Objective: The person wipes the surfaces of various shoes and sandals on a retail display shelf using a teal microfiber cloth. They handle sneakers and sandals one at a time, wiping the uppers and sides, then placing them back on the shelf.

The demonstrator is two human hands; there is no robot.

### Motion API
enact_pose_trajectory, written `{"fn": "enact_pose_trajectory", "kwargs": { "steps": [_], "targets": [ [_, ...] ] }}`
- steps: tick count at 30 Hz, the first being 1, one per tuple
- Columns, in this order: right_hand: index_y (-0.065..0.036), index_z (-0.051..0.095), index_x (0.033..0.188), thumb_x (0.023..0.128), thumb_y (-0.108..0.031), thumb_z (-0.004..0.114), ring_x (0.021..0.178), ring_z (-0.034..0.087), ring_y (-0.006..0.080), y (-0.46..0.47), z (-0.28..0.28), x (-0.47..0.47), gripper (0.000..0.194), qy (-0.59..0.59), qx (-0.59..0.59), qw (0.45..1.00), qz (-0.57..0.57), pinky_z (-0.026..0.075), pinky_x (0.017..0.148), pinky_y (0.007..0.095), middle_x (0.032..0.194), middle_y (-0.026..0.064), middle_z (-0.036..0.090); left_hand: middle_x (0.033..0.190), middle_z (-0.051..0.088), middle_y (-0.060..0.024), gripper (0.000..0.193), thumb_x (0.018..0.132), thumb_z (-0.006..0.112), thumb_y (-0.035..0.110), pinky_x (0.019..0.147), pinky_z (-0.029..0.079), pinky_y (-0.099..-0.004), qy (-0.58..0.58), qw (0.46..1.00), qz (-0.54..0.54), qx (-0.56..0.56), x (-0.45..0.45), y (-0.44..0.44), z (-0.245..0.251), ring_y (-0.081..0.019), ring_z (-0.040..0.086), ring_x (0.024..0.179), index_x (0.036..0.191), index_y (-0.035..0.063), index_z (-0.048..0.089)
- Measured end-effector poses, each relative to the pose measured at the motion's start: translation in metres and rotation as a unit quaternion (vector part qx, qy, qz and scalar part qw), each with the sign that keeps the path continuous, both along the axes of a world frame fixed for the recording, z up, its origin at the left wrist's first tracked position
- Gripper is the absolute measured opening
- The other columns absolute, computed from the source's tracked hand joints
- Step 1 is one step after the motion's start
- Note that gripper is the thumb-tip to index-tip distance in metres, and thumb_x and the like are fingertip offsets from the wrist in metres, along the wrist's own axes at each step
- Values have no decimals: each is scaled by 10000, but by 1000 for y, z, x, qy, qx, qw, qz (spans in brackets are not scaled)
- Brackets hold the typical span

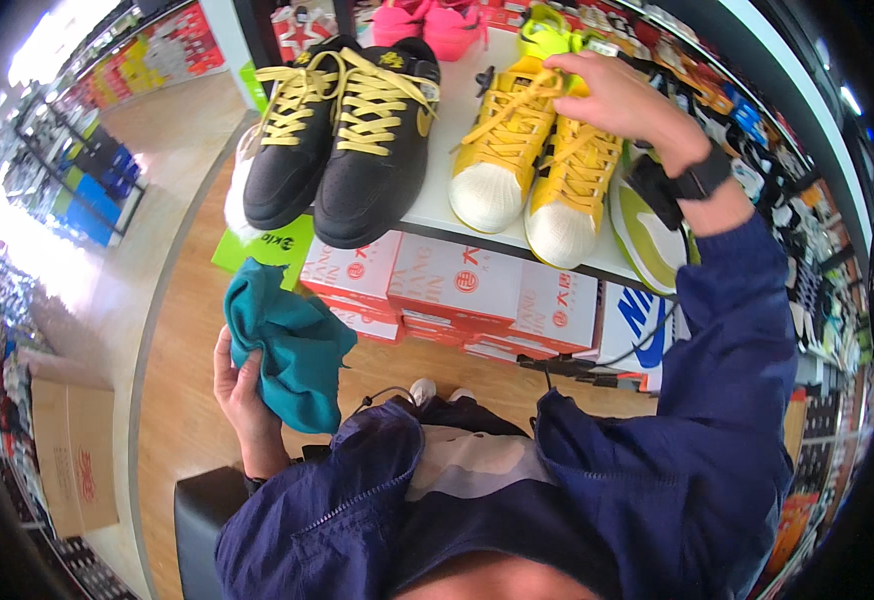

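My left hand (245, 382) holds a crumpled teal cloth (294, 345) out in front of the shelf, the thumb pressed onto its folds. At the upper right, my right hand (613, 97) reaches over a pair of yellow sneakers with white shell toes. Its thumb and fingers close about the collar of the right yellow sneaker (575, 176), by the laces; the fingertips are partly hidden. The left yellow sneaker (500, 142) stands close beside it. To the left on the same white shelf (440, 161) is a pair of black sneakers (373, 150) with pale yellow laces.
A green and white shoe (647, 225) stands under my right wrist. Pink shoes (433, 26) and a neon yellow shoe (545, 34) are behind. Stacked shoeboxes (452, 281) fill the space below the shelf. A black padded seat (204, 517) and a cardboard carton (73, 457) are at left.
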State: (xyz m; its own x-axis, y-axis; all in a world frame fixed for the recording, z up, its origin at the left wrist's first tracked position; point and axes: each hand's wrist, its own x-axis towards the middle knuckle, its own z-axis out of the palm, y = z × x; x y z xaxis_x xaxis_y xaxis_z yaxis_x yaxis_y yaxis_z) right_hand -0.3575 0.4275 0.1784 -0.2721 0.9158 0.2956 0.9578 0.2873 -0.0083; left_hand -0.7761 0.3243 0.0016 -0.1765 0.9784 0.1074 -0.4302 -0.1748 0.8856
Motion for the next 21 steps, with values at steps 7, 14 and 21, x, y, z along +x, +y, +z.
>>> {"fn": "enact_pose_trajectory", "kwargs": {
  "steps": [7,14,21],
  "targets": [
    [-43,498,1118,723,-192,577,941,523,312,-32,11,-27,429,18,34,996,81,405,826,351,1017,165,539,1086,543,-124,409,805,469,-41,832,448,-311,21,997,50,61,-17,6,35,-195,549,946,1209,-7,412],
    [-52,496,1132,710,-190,578,968,539,293,-23,8,-66,451,70,12,997,17,408,837,340,1031,151,565,1067,552,-116,386,805,492,-33,825,455,-309,-8,994,3,112,-42,55,29,-193,554,937,1186,0,441],
    [-73,420,1212,729,-321,591,952,545,294,67,10,-134,569,40,31,999,7,420,807,338,1006,175,567,1100,532,-124,408,801,476,-30,863,430,-324,-19,994,-23,109,-112,115,16,-202,532,977,1204,-11,418]
  ]
}}
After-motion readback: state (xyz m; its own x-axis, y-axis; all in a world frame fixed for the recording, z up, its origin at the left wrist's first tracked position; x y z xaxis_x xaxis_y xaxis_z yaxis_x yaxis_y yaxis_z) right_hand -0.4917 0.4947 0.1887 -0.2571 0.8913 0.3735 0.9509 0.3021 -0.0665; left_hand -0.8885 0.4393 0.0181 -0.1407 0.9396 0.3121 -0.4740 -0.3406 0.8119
